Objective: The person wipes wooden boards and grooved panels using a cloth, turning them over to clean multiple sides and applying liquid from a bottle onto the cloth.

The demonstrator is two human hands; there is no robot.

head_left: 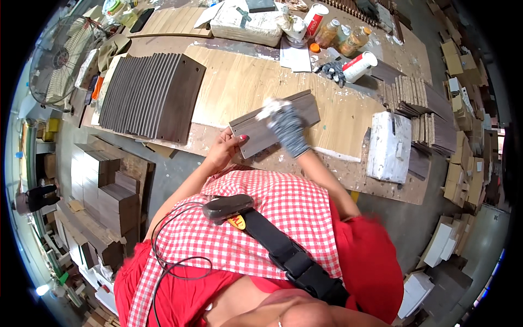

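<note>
Left hand (pixel 223 150) has its grip closed on the near left corner of a grey-brown wooden panel (pixel 275 124), thumb on top, pinning it flat on the worktop (pixel 338 169); right hand (pixel 287 128), in a speckled grey glove, is clenched around a white rag (pixel 271 108) and pressing it onto the top face of that same panel, toward its far edge. The panel lies at an angle across a pale oak-coloured board (pixel 245 82) right at the near edge of the worktop, just in front of the checked apron (pixel 261 218). Judging by the rag's place, the wipe is mid-course: the far upper strip is being covered, the nearer half looks untouched or at least shows no difference I can make out. To the left of the panel, a long fanned row of dark panels (pixel 147 95) is laid out overlapping. To the right of the panel, a white block (pixel 389 144), then upright stacks of thin slats (pixel 414 95). Beyond the panel, bottles (pixel 348 41) and a spare glove (pixel 332 71). Which pile is finished and which is waiting, I cannot tell; plenty of pieces on both sides, so by my reckoning the job is somewhere in the middle.
</note>
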